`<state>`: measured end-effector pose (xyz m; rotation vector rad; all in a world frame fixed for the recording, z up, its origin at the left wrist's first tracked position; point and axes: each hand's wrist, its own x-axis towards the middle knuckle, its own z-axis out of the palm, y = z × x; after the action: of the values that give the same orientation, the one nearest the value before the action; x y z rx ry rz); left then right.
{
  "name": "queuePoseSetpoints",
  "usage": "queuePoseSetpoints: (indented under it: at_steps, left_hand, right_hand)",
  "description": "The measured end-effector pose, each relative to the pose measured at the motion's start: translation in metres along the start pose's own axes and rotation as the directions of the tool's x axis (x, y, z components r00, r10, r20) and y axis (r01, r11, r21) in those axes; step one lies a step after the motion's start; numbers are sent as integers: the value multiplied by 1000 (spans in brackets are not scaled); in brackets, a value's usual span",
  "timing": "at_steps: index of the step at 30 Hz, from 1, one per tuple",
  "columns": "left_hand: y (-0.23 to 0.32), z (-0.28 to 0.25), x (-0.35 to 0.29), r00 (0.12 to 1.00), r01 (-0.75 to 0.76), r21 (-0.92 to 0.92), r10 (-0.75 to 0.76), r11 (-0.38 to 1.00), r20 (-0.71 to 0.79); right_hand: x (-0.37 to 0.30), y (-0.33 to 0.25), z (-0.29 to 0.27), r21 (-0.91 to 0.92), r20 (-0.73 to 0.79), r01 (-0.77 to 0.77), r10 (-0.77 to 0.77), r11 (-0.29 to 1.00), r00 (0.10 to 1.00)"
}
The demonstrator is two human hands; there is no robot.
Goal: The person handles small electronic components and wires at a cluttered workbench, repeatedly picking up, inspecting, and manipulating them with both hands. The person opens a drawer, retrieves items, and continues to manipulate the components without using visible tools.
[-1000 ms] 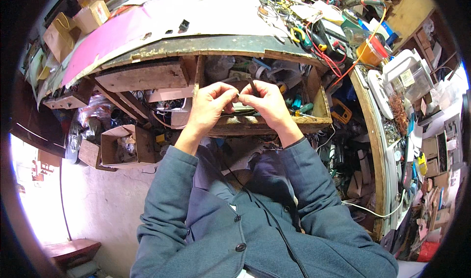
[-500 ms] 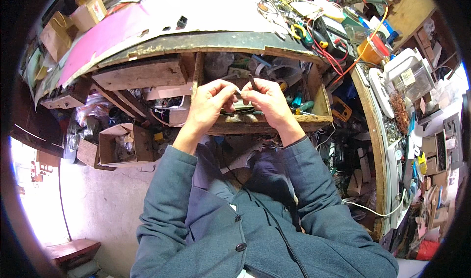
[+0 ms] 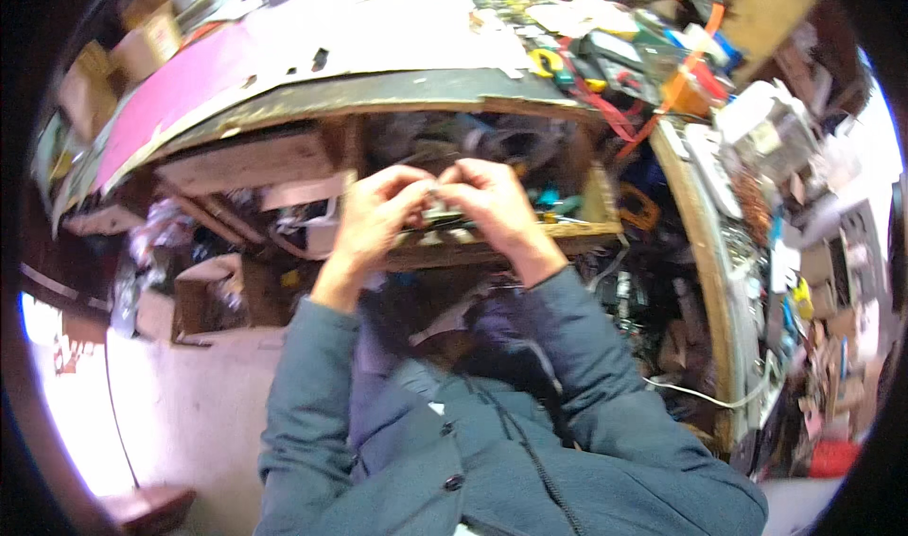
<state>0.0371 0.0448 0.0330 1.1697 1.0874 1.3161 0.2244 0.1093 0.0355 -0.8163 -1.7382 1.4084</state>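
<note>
- In the head view, the left hand is over the front part of an open wooden drawer; its thumb and index finger are closed together on a small pale thing.
- This small pale thing is at the meeting place of the fingertips of both hands; it is too blurred for telling its kind.
- The right hand is just beside, with the fingers bent toward the same point; because of the blur, I cannot tell if it grips something.
- In the drawer, behind and to the right of the hands, there are mixed objects, among them a teal piece.
- Above the drawer is the tabletop, which carries a pink sheet at left and a small black piece near its front edge.
- At the right of the tabletop lie a yellow-handled tool and red cables.
- At lower left, well apart from the hands, stands an open cardboard box.
</note>
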Motion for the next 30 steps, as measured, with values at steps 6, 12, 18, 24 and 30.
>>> queuePoseSetpoints:
  at_steps: [6,12,18,24,30]
  left_hand:
    - [-7,-6,1,999,-50,7,50,999,3]
    - [-8,-6,3,998,-47,-32,48,998,28]
    - [-11,-8,3,997,-60,-23,61,998,37]
    - [-9,-7,3,997,-70,-3,70,998,39]
    - [-10,-4,4,998,-63,27,63,998,-11]
  right_hand:
    - [4,5,5,71,30,42,-44,997,999]
    - [2,4,4,46,-12,62,-62,997,998]
    - [-2,-4,5,44,-7,67,-66,997,998]
    - [-3,-3,2,24,11,63,-64,998,998]
    - [-3,4,-1,38,-96,103,-99,994,990]
